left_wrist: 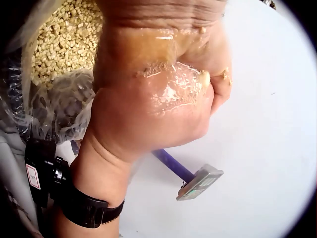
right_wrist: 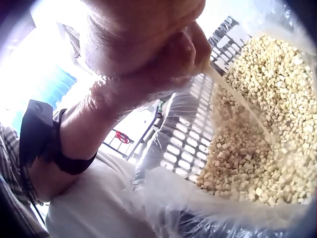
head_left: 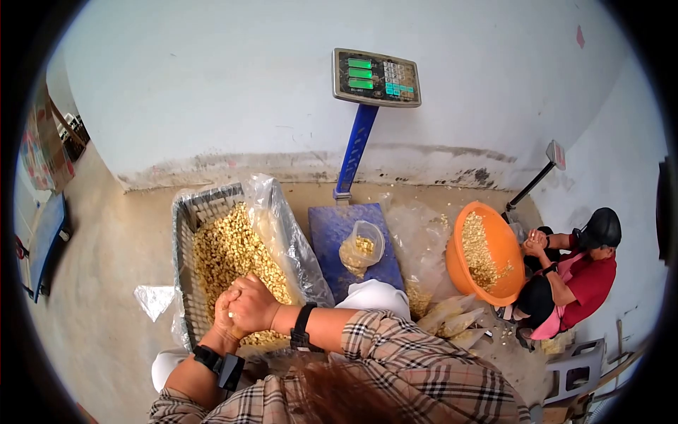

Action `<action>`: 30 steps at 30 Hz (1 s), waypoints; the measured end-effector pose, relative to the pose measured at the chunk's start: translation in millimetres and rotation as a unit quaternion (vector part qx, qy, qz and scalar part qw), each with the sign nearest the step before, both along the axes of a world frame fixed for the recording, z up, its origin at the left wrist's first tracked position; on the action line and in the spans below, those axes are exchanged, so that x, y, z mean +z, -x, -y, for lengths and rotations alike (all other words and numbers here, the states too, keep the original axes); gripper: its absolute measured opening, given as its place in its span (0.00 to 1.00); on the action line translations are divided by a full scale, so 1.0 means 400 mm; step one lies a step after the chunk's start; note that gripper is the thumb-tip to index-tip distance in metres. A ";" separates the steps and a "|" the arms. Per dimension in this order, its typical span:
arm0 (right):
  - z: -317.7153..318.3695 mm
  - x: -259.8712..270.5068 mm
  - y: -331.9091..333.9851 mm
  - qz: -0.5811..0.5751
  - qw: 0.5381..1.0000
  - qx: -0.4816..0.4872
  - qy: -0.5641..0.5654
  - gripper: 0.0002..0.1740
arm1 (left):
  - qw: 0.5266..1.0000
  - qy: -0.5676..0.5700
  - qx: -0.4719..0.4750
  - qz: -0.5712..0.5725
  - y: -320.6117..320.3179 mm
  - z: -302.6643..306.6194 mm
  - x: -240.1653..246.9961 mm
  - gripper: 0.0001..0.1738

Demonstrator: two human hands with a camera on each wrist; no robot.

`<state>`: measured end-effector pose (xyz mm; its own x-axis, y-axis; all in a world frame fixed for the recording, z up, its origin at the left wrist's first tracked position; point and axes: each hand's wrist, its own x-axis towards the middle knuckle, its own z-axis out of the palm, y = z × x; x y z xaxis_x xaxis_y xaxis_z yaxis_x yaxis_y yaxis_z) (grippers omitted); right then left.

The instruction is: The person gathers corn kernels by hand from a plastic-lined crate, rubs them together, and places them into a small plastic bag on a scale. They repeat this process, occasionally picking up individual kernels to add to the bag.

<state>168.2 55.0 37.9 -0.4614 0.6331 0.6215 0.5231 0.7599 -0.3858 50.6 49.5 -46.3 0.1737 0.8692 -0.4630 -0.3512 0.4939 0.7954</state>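
Both hands are clasped tightly together above a lined crate (head_left: 185,283) of chopped pale yellow pieces (head_left: 236,244). My right hand (head_left: 256,304) wraps over my left hand (head_left: 224,314), fingers curled. Wet skin and a few pale bits show on the right hand (left_wrist: 148,109) in the left wrist view, below the left hand (left_wrist: 163,17). What lies between the palms is mostly hidden; bits show at the fingers' edge. In the right wrist view, a thin cloudy stream of liquid (right_wrist: 242,104) runs from the clasped hands onto the pieces (right_wrist: 247,163).
Right of the crate stands a blue platform scale (head_left: 328,226) bearing a clear tub (head_left: 367,240), its lit display (head_left: 376,78) raised on a post. Filled plastic bags (head_left: 452,318) lie beyond. Another person (head_left: 575,275) clasps both hands beside an orange basin (head_left: 459,265). A wall rises behind.
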 end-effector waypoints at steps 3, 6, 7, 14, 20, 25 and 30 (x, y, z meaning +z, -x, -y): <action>-0.004 -0.007 0.001 -0.010 1.000 0.001 -0.004 0.06 | 0.980 0.113 -0.002 0.162 0.008 0.004 0.133 0.15; -0.006 -0.011 0.001 -0.013 1.000 0.000 -0.010 0.06 | 0.974 0.105 -0.020 0.198 -0.001 0.003 0.139 0.14; -0.008 -0.009 0.000 -0.013 1.000 0.000 -0.011 0.06 | 0.973 0.100 -0.026 0.207 -0.002 -0.001 0.140 0.14; -0.007 0.007 0.001 -0.010 1.000 -0.001 -0.018 0.07 | 0.970 0.087 -0.037 0.223 0.002 0.002 0.125 0.17; -0.009 0.002 0.002 -0.014 1.000 0.003 -0.007 0.06 | 0.708 0.169 0.001 0.686 -0.037 -0.008 0.009 0.08; -0.018 -0.022 -0.012 0.019 1.000 0.001 0.013 0.06 | 0.856 0.036 -0.020 0.515 -0.036 -0.015 0.041 0.11; -0.050 0.004 -0.014 0.096 0.994 0.026 -0.055 0.09 | 0.945 0.135 0.066 0.292 -0.025 -0.026 0.184 0.24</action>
<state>173.8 75.1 39.5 -0.6086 0.5386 0.5826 0.5382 0.8198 -0.1956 60.5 59.8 27.4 0.3654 0.7654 -0.5297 -0.7639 0.5717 0.2992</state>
